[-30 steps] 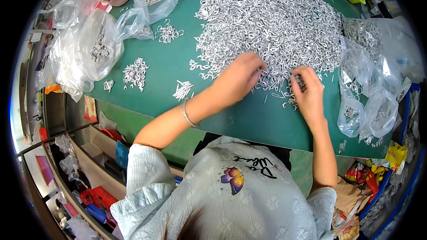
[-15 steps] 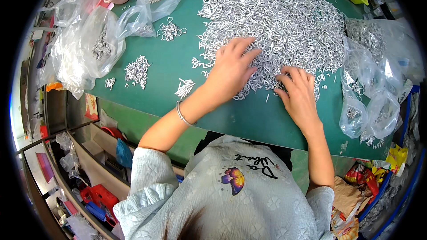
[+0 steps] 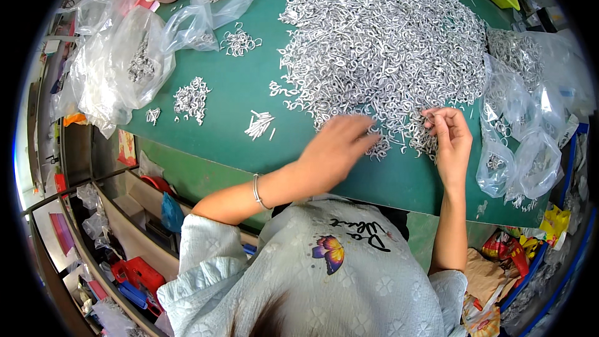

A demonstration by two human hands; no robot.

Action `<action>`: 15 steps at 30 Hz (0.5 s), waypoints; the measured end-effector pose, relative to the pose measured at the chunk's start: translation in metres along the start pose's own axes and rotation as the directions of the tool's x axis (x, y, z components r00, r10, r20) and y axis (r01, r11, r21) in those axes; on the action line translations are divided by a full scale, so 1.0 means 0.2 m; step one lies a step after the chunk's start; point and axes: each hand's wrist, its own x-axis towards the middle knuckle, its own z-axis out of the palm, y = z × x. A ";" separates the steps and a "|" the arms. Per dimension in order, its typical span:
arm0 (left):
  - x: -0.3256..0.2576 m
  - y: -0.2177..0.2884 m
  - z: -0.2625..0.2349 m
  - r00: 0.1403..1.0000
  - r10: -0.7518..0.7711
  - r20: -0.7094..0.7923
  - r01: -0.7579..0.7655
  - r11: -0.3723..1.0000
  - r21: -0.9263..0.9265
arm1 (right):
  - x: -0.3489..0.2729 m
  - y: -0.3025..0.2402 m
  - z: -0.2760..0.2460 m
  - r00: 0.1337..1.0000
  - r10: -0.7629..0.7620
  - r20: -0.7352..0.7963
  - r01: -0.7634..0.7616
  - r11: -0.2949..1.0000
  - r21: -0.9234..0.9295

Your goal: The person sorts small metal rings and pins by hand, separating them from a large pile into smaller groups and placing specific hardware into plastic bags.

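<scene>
1. Head view: left hand (image 3: 340,145) is blurred, its thumb apart from half-curled fingers; if it holds something, I cannot tell.
2. Right hand (image 3: 452,134) has thumb and index close together, perhaps around one small piece; this is too small to be sure.
3. Just under the right fingertips lies a cluster of metal hooks (image 3: 422,140), nearer to this hand than to the left.
4. Ahead of both hands spreads the silver heap (image 3: 387,43), its pieces pointing every way, without common axis; its far edge is partly cut off.
5. Left of the left hand, pins (image 3: 258,126) lie on the green table (image 3: 231,90).
</scene>
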 end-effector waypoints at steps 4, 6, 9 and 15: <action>0.04 -0.06 -0.04 0.968 -0.200 -0.150 0.229 0.949 0.218 | 0.00 -0.03 -0.05 0.962 0.224 0.155 -0.273 0.781 0.562; -0.02 -0.04 -0.01 0.991 -0.126 -0.053 0.136 0.951 0.279 | 0.00 -0.07 -0.04 0.941 0.299 0.156 -0.325 0.674 0.663; -0.12 0.01 0.01 0.994 -0.063 0.090 0.037 0.963 0.267 | -0.01 -0.04 -0.05 0.965 0.163 0.205 -0.255 0.758 0.600; -0.14 -0.03 -0.01 0.982 -0.150 -0.116 0.160 0.984 0.080 | -0.04 -0.11 0.15 0.981 -0.048 0.188 0.115 0.922 -0.369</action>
